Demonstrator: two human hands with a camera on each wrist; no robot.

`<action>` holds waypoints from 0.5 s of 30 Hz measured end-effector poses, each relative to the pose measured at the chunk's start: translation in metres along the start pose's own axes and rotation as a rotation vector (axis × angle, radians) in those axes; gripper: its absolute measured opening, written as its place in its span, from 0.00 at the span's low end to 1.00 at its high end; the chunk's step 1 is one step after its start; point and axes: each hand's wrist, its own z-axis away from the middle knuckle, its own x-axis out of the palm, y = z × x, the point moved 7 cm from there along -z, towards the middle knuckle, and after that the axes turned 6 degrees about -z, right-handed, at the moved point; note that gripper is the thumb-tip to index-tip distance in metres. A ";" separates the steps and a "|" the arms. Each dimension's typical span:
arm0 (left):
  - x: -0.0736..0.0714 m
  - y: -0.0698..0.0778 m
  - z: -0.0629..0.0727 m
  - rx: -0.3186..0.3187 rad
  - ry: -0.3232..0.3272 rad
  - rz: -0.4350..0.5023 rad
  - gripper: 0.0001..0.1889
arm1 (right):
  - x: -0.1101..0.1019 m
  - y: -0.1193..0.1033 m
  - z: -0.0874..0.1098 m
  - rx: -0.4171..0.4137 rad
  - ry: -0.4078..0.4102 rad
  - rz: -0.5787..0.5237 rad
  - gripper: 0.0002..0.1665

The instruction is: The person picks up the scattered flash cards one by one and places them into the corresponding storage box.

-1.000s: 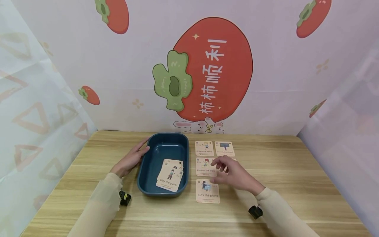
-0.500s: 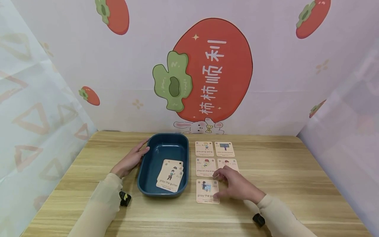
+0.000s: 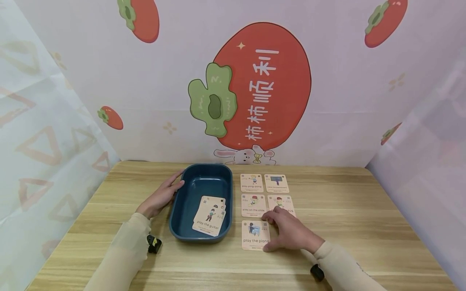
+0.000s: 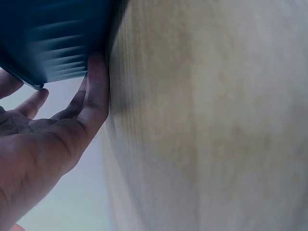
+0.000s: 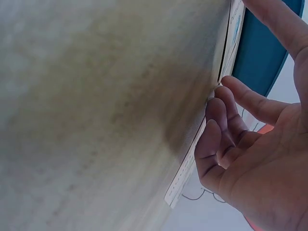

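My left hand [image 3: 162, 197] rests against the left side of a dark blue tray [image 3: 176, 220]. In the left wrist view, relaxed fingers [image 4: 96, 91] lie along the tray's outer wall. Inside the tray are a few overlapping flashcards, with a "play the guitar" card [image 3: 208, 220] on top. My right hand [image 3: 291, 231] spans the right side of the "play the piano" flashcard [image 3: 254, 233], index finger at its upper corner and thumb at its lower corner. That card lies flat on the table. In the right wrist view the other fingers [image 5: 209, 144] curl close beside the table surface.
Behind the piano card lie a "play on the slide" card [image 3: 253, 204] and a card ending in "nis" [image 3: 279, 201], partly covered by the right hand. Farther back are a "play ping-pong" card [image 3: 251, 182] and a blackboard card [image 3: 276, 182]. A printed cloth [image 3: 327, 137] hangs behind the table.
My right hand has come down and nearer from over the second row of cards to the piano card, uncovering most of the card ending in "nis". The left hand stays put.
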 end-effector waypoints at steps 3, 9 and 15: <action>0.000 0.000 0.000 -0.001 0.001 -0.002 0.33 | 0.000 -0.001 0.000 -0.004 0.000 -0.005 0.44; 0.001 0.000 0.001 -0.003 0.001 -0.001 0.33 | 0.000 -0.001 0.000 -0.005 -0.004 -0.003 0.42; 0.000 -0.001 0.001 -0.008 0.003 0.010 0.33 | 0.002 0.000 0.000 0.034 -0.027 -0.024 0.42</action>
